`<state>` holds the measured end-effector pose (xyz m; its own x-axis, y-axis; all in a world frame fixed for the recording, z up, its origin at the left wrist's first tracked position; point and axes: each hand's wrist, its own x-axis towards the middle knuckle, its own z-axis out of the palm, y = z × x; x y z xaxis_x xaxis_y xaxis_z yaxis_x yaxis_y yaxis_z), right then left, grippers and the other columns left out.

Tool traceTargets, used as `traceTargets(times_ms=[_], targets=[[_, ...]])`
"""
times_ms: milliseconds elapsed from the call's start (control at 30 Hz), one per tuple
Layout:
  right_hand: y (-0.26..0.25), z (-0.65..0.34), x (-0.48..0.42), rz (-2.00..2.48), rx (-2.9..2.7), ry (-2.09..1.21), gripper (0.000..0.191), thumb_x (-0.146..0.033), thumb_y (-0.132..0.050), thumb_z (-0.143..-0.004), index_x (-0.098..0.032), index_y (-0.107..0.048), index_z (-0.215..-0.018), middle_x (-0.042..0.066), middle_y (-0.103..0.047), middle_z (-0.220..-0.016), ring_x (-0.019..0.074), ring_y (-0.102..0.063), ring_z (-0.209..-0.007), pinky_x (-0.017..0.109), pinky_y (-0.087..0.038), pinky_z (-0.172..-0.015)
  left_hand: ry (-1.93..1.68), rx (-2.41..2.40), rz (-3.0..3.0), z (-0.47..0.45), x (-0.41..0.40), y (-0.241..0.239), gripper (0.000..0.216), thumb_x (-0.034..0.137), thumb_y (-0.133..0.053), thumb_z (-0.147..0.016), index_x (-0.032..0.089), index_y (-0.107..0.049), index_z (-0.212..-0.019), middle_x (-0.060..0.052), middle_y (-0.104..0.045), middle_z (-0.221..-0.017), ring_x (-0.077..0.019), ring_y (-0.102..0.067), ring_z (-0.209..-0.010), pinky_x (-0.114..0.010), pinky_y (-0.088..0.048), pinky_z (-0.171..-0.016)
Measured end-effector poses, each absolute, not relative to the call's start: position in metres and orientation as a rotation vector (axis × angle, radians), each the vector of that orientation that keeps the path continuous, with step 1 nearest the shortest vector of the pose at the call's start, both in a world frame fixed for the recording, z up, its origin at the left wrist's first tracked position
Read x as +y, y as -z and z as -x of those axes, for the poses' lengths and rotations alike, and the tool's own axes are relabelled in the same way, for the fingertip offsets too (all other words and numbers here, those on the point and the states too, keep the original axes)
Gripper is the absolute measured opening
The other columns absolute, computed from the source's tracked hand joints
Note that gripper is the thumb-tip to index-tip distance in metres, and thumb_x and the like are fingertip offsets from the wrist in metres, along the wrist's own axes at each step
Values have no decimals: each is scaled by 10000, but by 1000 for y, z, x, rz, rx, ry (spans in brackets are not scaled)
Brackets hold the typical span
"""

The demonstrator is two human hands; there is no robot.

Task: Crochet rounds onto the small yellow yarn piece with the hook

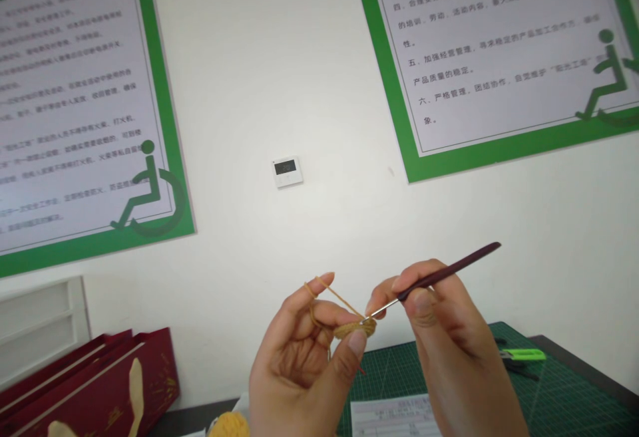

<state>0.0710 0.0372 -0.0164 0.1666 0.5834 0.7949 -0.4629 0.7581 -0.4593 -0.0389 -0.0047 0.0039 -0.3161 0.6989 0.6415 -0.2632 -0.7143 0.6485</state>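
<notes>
Your right hand (pixel 449 320), above the green cutting mat (pixel 387 372), grasps a crochet hook (pixel 464 266) between thumb and fingers, the butt of its dark-red handle pointing up and to the right. Your left hand (pixel 299 350), above the mat's left part, pinches a small mustard-coloured crocheted piece (pixel 349 330) between thumb and finger, holding it in the air over the mat. The hook's metal tip touches the piece's upper edge. Yarn (pixel 342 296) loops round your raised left finger and runs down towards that tip. On the near part of the mat lies a printed sheet (pixel 389 416); at its right side, a bright green cutter (pixel 525 354). Left of the mat you have a yellow yarn ball (pixel 229 426) and, farther left, dark-red bags (pixel 94 394). On the wall (pixel 319 237) beyond the mat, 2 green-bordered posters (pixel 412 165) flank a small control panel (pixel 287 172).
</notes>
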Motion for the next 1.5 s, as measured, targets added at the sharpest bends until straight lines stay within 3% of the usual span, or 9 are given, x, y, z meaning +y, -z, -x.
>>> traceTargets(times_ms=[533, 733, 933, 1300, 1500], targets=[[13, -80, 32, 185, -1355, -280, 165, -203, -454, -1049, -286, -595, -1024, -8, -704, -893, 142, -702, -830, 266, -554, -739, -2082, 689, -1330, 39, -7, -6, 508, 115, -909, -673, 229, -773, -1149, -12, -734, -714, -148, -679, -663, -185, -546, -548], [13, -83, 33, 179, -1423, -166, 218, -109, -469, -1002, -287, -582, -1057, 6, -702, -937, 178, -662, -906, 341, -534, -778, -2116, 709, -1337, 37, -6, -4, 515, 105, -909, -671, 240, -779, -1151, -19, -746, -729, -144, -687, -688, -171, -540, -572], [11, -86, 32, 184, -1471, -35, 287, -34, -484, -936, -274, -569, -1069, 7, -725, -903, 194, -681, -846, 396, -495, -776, -2131, 686, -1328, 34, -6, -5, 527, 95, -914, -656, 235, -783, -1147, -17, -746, -713, -146, -687, -671, -189, -559, -599], [9, -85, 31, 200, -1473, 152, 338, -10, -521, -851, -282, -577, -1043, -9, -753, -849, 216, -719, -783, 436, -474, -799, -2127, 663, -1279, 33, -7, -7, 560, 66, -915, -626, 225, -785, -1147, -5, -742, -696, -148, -690, -641, -220, -575, -629], [7, -81, 30, 140, -1466, 187, 224, -67, -564, -901, -271, -569, -993, -12, -747, -827, 186, -710, -749, 401, -488, -758, -1988, 510, -1268, 38, -6, -7, 508, 89, -924, -640, 261, -798, -1101, -23, -738, -751, -152, -678, -684, -245, -573, -647]])
